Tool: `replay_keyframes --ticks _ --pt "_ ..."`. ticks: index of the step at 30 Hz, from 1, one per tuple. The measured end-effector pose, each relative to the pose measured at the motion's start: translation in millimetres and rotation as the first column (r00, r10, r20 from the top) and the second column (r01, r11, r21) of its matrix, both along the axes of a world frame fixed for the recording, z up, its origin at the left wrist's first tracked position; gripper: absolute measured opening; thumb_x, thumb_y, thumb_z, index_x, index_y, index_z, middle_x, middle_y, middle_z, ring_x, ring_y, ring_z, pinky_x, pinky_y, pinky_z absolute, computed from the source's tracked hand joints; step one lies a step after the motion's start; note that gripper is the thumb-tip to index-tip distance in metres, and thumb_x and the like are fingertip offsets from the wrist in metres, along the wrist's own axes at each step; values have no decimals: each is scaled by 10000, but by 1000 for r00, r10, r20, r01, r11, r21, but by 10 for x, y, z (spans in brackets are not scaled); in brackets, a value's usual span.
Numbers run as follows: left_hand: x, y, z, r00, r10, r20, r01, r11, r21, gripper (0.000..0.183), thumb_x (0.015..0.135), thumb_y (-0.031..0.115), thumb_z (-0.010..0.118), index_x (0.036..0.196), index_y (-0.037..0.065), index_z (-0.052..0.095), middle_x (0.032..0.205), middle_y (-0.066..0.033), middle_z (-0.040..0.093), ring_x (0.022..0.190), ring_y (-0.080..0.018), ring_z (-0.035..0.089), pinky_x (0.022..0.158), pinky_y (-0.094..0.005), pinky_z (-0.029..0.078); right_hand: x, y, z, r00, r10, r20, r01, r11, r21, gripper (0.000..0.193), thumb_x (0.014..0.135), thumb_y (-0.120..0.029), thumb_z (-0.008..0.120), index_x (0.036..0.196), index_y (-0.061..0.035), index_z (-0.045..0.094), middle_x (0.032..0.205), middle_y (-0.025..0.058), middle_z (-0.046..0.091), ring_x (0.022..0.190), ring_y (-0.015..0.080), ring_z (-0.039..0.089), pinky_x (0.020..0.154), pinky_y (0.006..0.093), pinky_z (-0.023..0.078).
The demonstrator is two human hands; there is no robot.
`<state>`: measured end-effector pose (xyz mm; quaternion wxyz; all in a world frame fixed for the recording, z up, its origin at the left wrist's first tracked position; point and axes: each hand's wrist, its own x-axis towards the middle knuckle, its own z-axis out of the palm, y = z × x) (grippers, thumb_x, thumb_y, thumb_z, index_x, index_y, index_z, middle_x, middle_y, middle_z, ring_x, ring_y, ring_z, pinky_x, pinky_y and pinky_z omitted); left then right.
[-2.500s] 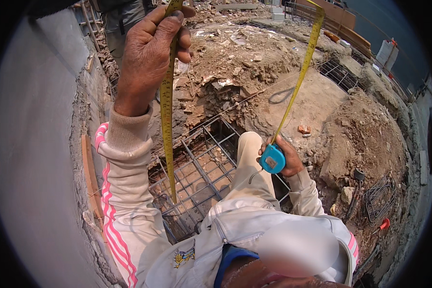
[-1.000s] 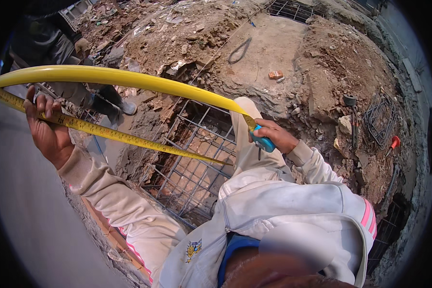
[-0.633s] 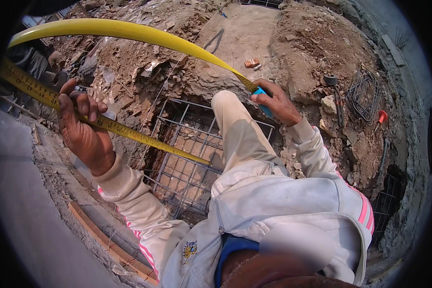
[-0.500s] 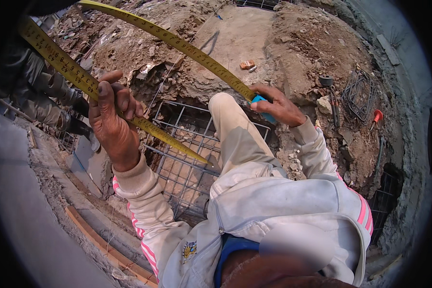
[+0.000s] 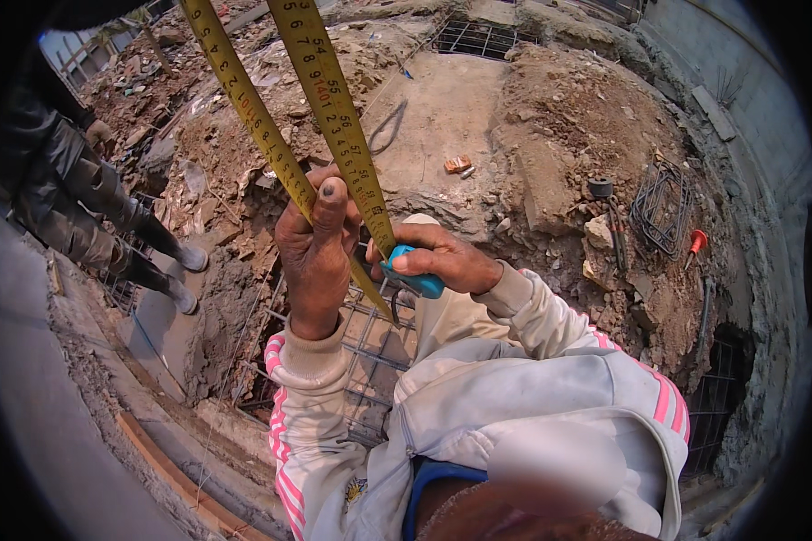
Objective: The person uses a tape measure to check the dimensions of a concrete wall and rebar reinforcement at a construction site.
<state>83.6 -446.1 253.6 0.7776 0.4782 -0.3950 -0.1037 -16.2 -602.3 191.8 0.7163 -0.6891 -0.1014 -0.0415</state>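
Note:
My left hand (image 5: pixel 318 243) pinches the yellow blade of a tape measure between thumb and fingers. The blade's free end (image 5: pixel 375 294) hangs down past my palm. In my right hand (image 5: pixel 449 259) is the teal tape measure case (image 5: pixel 415 273), gripped with the thumb on top. From the case the blade (image 5: pixel 334 104) runs up and away, passes out of the top of the view, and comes back down to my left hand. The two hands are close together, above a steel rebar mesh (image 5: pixel 363 353) and my bent knee.
At the left stands another person in dark trousers and boots (image 5: pixel 144 230). Bent rebar frames (image 5: pixel 663 212), a dark-handled tool (image 5: pixel 616 236) and a red cone-shaped piece (image 5: pixel 697 241) lie at the right. An orange packet (image 5: pixel 457 165) sits ahead; a wooden plank (image 5: pixel 167 464) runs lower left.
My hands have come closer together, the right moving left and down with the case, the left moving right. The blade's loop now stands steeper. More of the other person shows.

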Motion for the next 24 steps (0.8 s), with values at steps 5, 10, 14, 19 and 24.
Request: replay_keyframes --ticks 5,10,14,19,24 --pt "79 24 -162 1000 14 -14 -14 998 -62 421 1054 381 555 1171 -13 649 940 -30 622 685 -38 466 610 -206 389 157 36 -95 989 141 32 -144 983 111 413 942 -246 641 1256 23 623 1262 99 544 1201 212 523 1047 358 406" --pt "185 11 -174 998 34 47 -32 998 -59 418 1033 388 596 1187 4 659 800 45 555 716 -30 484 648 -209 410 358 -54 -319 991 107 80 -97 989 -113 451 943 -254 646 1305 14 618 1353 119 584 1231 198 545 1057 332 411" --pt "319 -102 -193 996 -52 65 52 999 9 504 1019 460 576 1251 14 609 1109 -47 652 943 -103 577 806 -263 484 290 -15 -143 998 33 -60 -27 995 93 425 908 -280 634 1224 3 664 1117 102 696 1022 178 638 953 320 479" --pt "418 -151 -308 982 10 189 3 998 -65 578 988 448 644 1354 12 547 1215 -84 631 1112 -150 614 954 -291 504 359 -209 -151 1000 13 -5 -13 998 67 410 946 -265 607 1238 20 640 1069 118 711 1008 187 685 913 306 530" --pt "502 -22 -738 976 177 129 -171 983 -61 544 978 403 681 1340 12 567 1122 -78 659 1002 -145 649 922 -298 525 469 -271 -76 979 -197 -43 199 914 352 416 994 -327 558 1272 -19 586 1197 146 658 1033 229 683 870 358 571"
